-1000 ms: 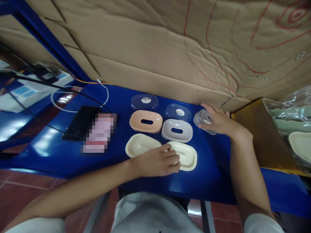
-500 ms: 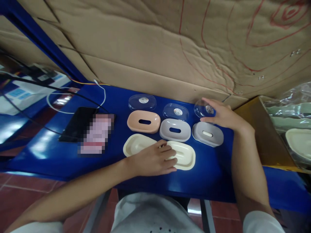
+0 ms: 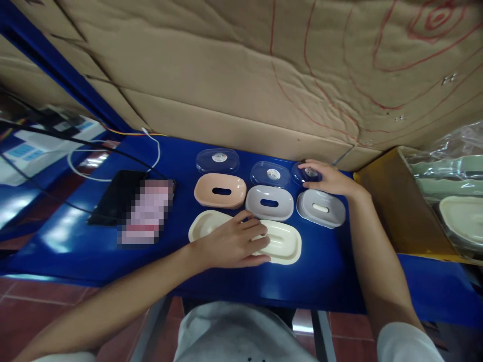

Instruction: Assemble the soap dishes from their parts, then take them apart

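My left hand (image 3: 236, 239) lies over two cream oval trays, fingers apart and slightly curled. It covers the inner ends of the left cream tray (image 3: 206, 221) and the right cream tray (image 3: 285, 241). At the back right, my right hand (image 3: 330, 176) has thumb and fingers around a clear plastic lid (image 3: 300, 173) with a round sticker. In the middle row sit slotted oval soap dishes: a peach one (image 3: 204, 191), a light grey one (image 3: 258, 206) and a darker grey one (image 3: 334, 208) with a pale slot. Two more clear lids (image 3: 206, 162) (image 3: 260, 172) lie behind them.
At the right stands a cardboard box (image 3: 407, 211) with wrapped green and cream pieces. A phone (image 3: 145, 211) with a blurred screen and a black device (image 3: 113, 201) lie left on the blue table (image 3: 320, 276). Cables cross there. Cardboard (image 3: 188, 75) walls the back.
My right hand has shifted left and closed in on the clear lid, which now sits nearer the middle lid. My left hand stays over the cream trays. The view has drifted slightly.
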The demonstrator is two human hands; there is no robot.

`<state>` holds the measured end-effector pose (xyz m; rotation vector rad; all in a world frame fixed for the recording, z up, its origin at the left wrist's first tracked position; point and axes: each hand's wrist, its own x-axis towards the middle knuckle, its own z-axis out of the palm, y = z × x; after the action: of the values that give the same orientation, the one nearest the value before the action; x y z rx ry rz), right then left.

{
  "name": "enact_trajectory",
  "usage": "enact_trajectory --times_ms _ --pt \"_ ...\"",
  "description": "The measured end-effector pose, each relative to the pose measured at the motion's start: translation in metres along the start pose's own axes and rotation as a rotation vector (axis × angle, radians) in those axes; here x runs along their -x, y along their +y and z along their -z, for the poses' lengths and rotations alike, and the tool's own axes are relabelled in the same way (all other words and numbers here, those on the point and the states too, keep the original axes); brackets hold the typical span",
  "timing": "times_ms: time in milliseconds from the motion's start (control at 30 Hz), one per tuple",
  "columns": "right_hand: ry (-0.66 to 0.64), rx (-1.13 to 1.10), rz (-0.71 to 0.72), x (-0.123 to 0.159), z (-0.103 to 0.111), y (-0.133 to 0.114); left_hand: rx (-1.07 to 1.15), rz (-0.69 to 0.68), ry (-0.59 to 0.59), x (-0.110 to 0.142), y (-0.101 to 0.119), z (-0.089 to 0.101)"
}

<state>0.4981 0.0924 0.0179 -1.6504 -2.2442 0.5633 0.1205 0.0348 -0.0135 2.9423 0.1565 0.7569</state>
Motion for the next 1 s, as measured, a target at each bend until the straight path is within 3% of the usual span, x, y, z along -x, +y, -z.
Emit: enact_trajectory --times_ms 133,300,467,700,1000 --pt "0.002 0.041 -0.061 0.016 0.021 -0.02 0.043 0.011 0.017 0.001 -0.001 -0.003" --pt "-0.176 0.029 -0.212 0.049 0.035 -0.051 0.042 0.042 0.024 0.004 -0.005 -0.002" --pt "-0.198 0.121 -0.197 0.085 0.009 -0.061 0.038 0.056 0.024 0.004 -0.009 0.0" --pt "0.037 0.271 -0.089 0.133 -0.041 -0.055 0.023 0.055 0.024 0.003 -0.009 -0.001" --pt "0.088 0.223 -0.049 0.159 -0.045 -0.061 -0.031 0.054 0.058 -0.001 -0.01 0.006"
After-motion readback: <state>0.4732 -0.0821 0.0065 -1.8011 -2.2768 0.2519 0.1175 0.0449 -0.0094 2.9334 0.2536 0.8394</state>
